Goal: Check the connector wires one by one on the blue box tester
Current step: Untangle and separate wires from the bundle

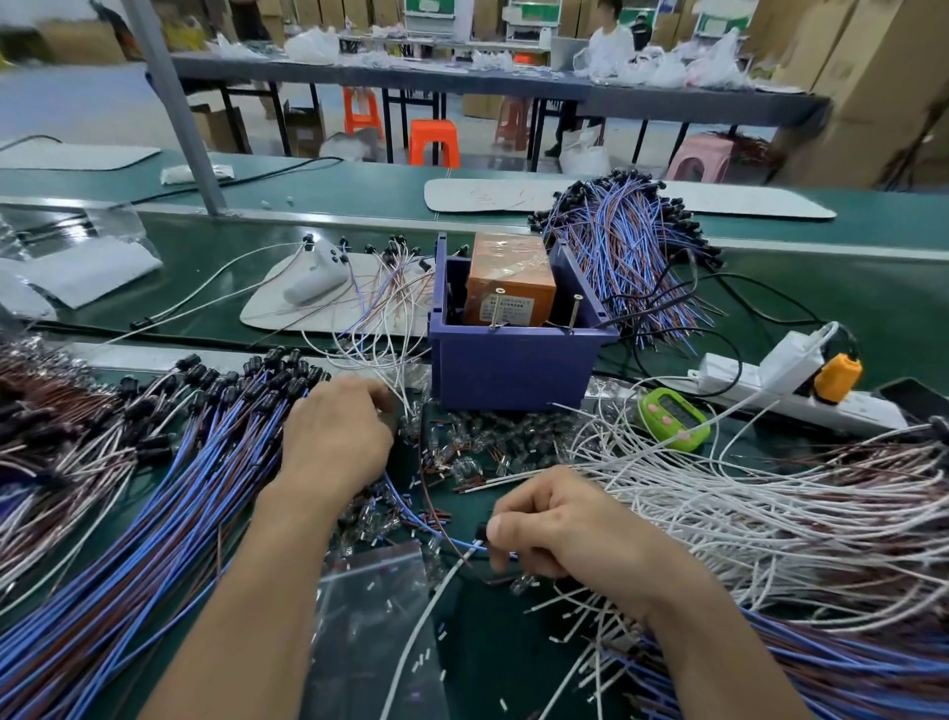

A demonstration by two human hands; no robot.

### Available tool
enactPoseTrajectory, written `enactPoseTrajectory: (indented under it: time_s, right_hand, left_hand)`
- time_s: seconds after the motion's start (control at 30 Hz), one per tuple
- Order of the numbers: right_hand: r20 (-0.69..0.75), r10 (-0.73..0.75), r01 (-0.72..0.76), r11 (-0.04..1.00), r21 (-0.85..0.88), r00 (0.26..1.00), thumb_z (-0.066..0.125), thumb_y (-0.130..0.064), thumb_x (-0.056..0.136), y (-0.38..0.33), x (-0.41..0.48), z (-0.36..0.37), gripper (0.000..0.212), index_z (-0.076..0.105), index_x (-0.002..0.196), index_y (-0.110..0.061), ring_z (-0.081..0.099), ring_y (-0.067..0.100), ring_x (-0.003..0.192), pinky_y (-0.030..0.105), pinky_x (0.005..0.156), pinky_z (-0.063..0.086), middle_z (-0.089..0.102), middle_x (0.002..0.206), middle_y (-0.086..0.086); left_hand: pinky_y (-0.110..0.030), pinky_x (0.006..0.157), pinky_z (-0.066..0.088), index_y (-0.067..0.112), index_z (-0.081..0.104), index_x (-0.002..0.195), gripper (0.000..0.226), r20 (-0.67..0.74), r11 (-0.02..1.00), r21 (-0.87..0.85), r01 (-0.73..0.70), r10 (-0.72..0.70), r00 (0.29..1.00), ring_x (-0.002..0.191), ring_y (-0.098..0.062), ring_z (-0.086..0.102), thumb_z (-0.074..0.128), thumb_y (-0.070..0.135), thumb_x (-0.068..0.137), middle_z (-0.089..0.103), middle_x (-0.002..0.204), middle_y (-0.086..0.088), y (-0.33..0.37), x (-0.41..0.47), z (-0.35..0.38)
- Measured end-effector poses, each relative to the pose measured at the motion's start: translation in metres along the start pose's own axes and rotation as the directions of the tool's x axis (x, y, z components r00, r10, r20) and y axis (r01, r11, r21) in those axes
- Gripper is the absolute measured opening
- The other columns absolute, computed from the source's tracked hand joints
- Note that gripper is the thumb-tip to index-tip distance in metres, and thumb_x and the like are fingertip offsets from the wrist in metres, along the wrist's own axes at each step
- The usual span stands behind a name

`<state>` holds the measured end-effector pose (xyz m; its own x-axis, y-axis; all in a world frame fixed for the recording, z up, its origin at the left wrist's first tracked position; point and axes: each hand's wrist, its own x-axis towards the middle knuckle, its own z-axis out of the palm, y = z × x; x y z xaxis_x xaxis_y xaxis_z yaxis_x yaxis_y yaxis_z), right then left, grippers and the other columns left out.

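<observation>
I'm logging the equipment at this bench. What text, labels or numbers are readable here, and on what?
No text can be read.
On the orange unit inside the blue box tester, a white label: printed lines, too blurred.
On the green timer, a display: too small.
Far green signs: blurred.

The green desk [821, 288] is carrying a blue box [513, 370] at centre. Blue-and-brown wires [128, 488] are sprawling lower left, white wires [744, 514] and a power strip [801, 390] at right, and a clear bag [369, 616] is lying bottom centre.
</observation>
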<state>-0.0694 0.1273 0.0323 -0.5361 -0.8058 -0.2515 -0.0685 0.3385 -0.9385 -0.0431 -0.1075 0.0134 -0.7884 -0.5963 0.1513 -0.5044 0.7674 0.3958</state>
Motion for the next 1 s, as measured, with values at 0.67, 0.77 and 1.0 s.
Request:
enactPoseTrajectory:
  time_s: [0.67, 0.77, 1.0]
  right_hand:
    - [-0.356, -0.227, 0.339, 0.894, 0.293, 0.907, 0.067, 0.004, 0.084, 0.004, 0.003, -0.014, 0.024, 0.078, 0.096, -0.014, 0.067, 0.014, 0.088, 0.025, 0.085, 0.054, 0.074, 0.088, 0.003]
    - [-0.369, -0.209, 0.351, 0.858, 0.375, 0.906, 0.069, 0.002, 0.076, 0.005, 0.004, -0.016, 0.023, 0.079, 0.093, -0.011, 0.066, 0.019, 0.088, 0.028, 0.086, 0.053, 0.073, 0.089, 0.008]
    - [-0.318, -0.242, 0.384, 0.752, 0.535, 0.917, 0.061, 0.009, 0.073, 0.004, 0.001, -0.018, 0.029, 0.078, 0.089, -0.008, 0.062, 0.017, 0.078, 0.025, 0.08, 0.051, 0.069, 0.081, 0.01]
  left_hand:
    - [-0.017, 0.063, 0.054, 0.022, 0.084, 0.076, 0.019, 0.176, 0.387, -0.922, -0.031, 0.487, 0.855, 0.066, -0.01, 0.072, 0.088, 0.009, 0.063, 0.079, 0.075, -0.007, 0.062, -0.044, -0.04]
    - [-0.018, 0.063, 0.055, 0.023, 0.084, 0.077, 0.023, 0.155, 0.384, -0.923, -0.033, 0.447, 0.881, 0.067, -0.012, 0.073, 0.087, 0.006, 0.06, 0.079, 0.075, -0.008, 0.061, -0.045, -0.04]
    - [-0.019, 0.064, 0.056, 0.017, 0.084, 0.077, 0.03, 0.13, 0.347, -0.937, -0.038, 0.45, 0.884, 0.066, -0.015, 0.075, 0.089, -0.008, 0.062, 0.078, 0.075, -0.013, 0.063, -0.046, -0.043]
